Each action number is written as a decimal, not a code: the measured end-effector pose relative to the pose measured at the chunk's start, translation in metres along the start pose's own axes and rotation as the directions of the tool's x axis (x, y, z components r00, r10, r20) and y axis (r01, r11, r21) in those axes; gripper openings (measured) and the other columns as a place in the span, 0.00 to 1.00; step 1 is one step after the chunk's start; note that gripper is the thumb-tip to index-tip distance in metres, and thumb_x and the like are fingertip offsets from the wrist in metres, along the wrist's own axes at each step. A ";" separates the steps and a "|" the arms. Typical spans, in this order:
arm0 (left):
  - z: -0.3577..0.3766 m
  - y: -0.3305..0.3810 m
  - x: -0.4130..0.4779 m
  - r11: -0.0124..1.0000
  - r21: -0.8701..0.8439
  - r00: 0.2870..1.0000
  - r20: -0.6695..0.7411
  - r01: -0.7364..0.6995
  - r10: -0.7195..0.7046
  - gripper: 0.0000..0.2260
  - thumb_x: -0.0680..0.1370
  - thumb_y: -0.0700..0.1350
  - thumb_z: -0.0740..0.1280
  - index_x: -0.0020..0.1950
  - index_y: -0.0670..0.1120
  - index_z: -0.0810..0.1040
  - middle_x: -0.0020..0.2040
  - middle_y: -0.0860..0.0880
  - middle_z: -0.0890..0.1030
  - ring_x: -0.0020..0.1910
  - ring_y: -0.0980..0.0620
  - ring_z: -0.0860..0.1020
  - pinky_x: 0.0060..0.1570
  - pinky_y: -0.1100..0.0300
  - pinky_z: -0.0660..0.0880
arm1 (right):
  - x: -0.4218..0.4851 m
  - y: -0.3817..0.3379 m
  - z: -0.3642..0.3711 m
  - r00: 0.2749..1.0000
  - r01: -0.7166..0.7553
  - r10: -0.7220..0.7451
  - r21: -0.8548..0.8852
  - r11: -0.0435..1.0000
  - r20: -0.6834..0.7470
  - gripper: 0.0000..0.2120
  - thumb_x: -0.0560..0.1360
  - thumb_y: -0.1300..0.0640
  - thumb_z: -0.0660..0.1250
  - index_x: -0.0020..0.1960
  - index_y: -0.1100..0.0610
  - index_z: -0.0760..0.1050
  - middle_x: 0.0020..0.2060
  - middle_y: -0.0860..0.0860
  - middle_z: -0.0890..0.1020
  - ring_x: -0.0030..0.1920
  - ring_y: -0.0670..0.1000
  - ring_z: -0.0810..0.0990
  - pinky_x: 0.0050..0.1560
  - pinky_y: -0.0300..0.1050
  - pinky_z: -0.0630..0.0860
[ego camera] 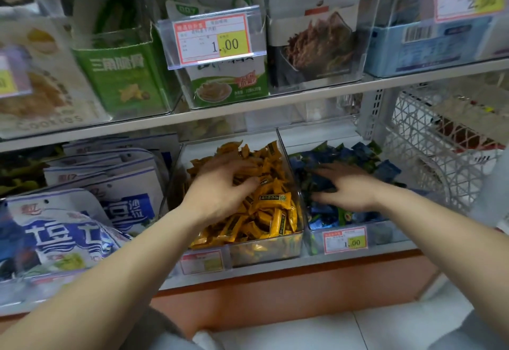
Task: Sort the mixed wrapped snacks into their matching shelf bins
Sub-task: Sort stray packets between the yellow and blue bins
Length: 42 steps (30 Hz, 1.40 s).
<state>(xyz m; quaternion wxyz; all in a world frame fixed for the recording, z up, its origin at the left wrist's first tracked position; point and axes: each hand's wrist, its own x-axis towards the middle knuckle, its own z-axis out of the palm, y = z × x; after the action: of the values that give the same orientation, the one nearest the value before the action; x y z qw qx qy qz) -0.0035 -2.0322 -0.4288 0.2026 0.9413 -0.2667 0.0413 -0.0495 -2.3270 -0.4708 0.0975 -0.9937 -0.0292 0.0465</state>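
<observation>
Fingers (212, 166) of the left hand (220, 192) dig, blurred, into yellow wrapped snacks (275, 212) in a clear bin (264, 250) on the lower shelf (275, 270), grip impossible to tell, while the right hand (348, 188) lies with fingers apart on blue and green snacks (325, 220) in the neighbouring bin (385, 235).

Smeared at the fingers of the left grip (220, 187), sunk among the yellow snacks (275, 217) (impossible to say whether pinching one). Smeared too at the fingertips of the right grip (347, 187) over the blue snacks (388, 169). Too small to read on the wrappers. Blurred past reading on the price tag (202, 263) below the yellow snacks. Cropped at the left edge on the cookie bag (33, 88).
</observation>
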 end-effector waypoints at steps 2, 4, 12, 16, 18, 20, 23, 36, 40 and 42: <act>0.010 0.006 -0.003 0.989 0.116 0.995 0.035 -0.097 0.093 0.31 0.75 0.71 0.53 0.76 0.62 0.59 0.79 0.54 0.59 0.78 0.48 0.56 0.75 0.46 0.57 | -0.008 -0.004 0.004 0.997 0.076 -0.074 0.096 0.992 -0.033 0.34 0.76 0.34 0.61 0.77 0.46 0.60 0.76 0.47 0.63 0.74 0.50 0.64 0.69 0.43 0.63; 0.024 0.003 -0.009 0.950 0.268 0.984 0.128 -0.157 0.126 0.34 0.77 0.70 0.51 0.80 0.58 0.48 0.81 0.55 0.50 0.80 0.51 0.49 0.77 0.47 0.51 | -0.009 -0.008 0.012 0.992 0.124 -0.128 0.159 0.979 0.015 0.33 0.76 0.34 0.60 0.77 0.43 0.59 0.76 0.44 0.64 0.73 0.48 0.66 0.69 0.42 0.65; 0.043 0.007 -0.005 0.936 0.267 0.955 -0.125 -0.228 0.268 0.22 0.77 0.65 0.55 0.63 0.54 0.73 0.62 0.54 0.77 0.61 0.48 0.72 0.56 0.49 0.73 | 0.028 -0.009 0.030 0.988 0.087 -0.082 -0.039 0.995 0.130 0.29 0.78 0.34 0.57 0.77 0.39 0.57 0.79 0.45 0.51 0.78 0.52 0.52 0.75 0.53 0.56; 0.037 0.013 0.010 0.990 -0.086 0.983 -0.160 -0.107 0.093 0.14 0.74 0.63 0.62 0.51 0.56 0.78 0.51 0.59 0.79 0.53 0.54 0.75 0.52 0.50 0.75 | 0.036 -0.005 0.017 0.999 -0.009 0.011 0.059 0.998 -0.038 0.26 0.78 0.37 0.60 0.75 0.41 0.62 0.72 0.48 0.70 0.67 0.54 0.73 0.62 0.50 0.73; 0.036 0.016 0.015 0.990 -0.131 0.988 -0.153 -0.049 0.028 0.16 0.73 0.66 0.61 0.52 0.58 0.77 0.53 0.58 0.79 0.57 0.53 0.75 0.55 0.51 0.75 | 0.034 0.002 0.008 0.987 -0.036 0.031 -0.028 0.999 -0.160 0.27 0.77 0.35 0.59 0.73 0.42 0.65 0.70 0.49 0.72 0.68 0.55 0.71 0.64 0.54 0.71; 0.039 0.021 0.017 0.997 -0.067 0.994 -0.105 0.022 -0.029 0.26 0.72 0.70 0.57 0.64 0.60 0.73 0.66 0.54 0.74 0.67 0.48 0.69 0.63 0.50 0.69 | 0.031 0.012 0.006 0.975 -0.151 0.127 -0.125 0.981 -0.183 0.31 0.75 0.30 0.53 0.74 0.42 0.63 0.74 0.50 0.65 0.73 0.58 0.62 0.72 0.60 0.60; 0.044 0.030 0.018 0.999 0.039 0.997 0.071 0.033 -0.036 0.31 0.73 0.74 0.50 0.75 0.65 0.61 0.78 0.54 0.61 0.77 0.48 0.58 0.72 0.46 0.59 | 0.023 0.028 0.012 0.933 -0.360 0.356 -0.119 0.925 -0.053 0.38 0.74 0.26 0.45 0.79 0.43 0.51 0.80 0.52 0.49 0.78 0.61 0.46 0.75 0.63 0.45; 0.025 0.020 0.009 0.988 0.112 0.940 0.335 -0.104 0.060 0.38 0.69 0.76 0.53 0.77 0.65 0.57 0.80 0.59 0.54 0.79 0.52 0.50 0.77 0.45 0.50 | 0.023 0.020 0.005 0.971 -0.171 0.178 0.062 0.983 -0.157 0.38 0.74 0.30 0.59 0.78 0.44 0.53 0.79 0.47 0.51 0.77 0.57 0.56 0.73 0.55 0.60; 0.035 0.019 0.015 0.994 0.103 0.981 0.184 0.040 -0.059 0.36 0.74 0.74 0.42 0.79 0.62 0.51 0.81 0.57 0.50 0.80 0.52 0.46 0.77 0.45 0.42 | 0.020 0.016 0.017 0.976 -0.216 0.218 -0.067 0.974 0.016 0.40 0.73 0.27 0.52 0.79 0.44 0.50 0.80 0.48 0.50 0.78 0.58 0.54 0.75 0.60 0.52; 0.044 0.019 0.019 0.973 0.224 0.980 0.174 0.056 -0.096 0.33 0.77 0.72 0.45 0.79 0.60 0.53 0.81 0.55 0.50 0.80 0.50 0.45 0.77 0.44 0.43 | 0.020 0.010 0.023 0.977 -0.197 0.203 -0.099 0.975 0.059 0.39 0.74 0.28 0.53 0.79 0.44 0.50 0.80 0.48 0.51 0.77 0.57 0.56 0.74 0.61 0.53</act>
<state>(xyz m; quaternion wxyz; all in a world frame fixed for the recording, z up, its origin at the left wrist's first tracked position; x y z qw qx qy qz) 0.0015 -2.0739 -0.4584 0.0740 0.9672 -0.2418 -0.0247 -0.0313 -2.3315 -0.4969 0.0449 -0.9929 0.0655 0.0887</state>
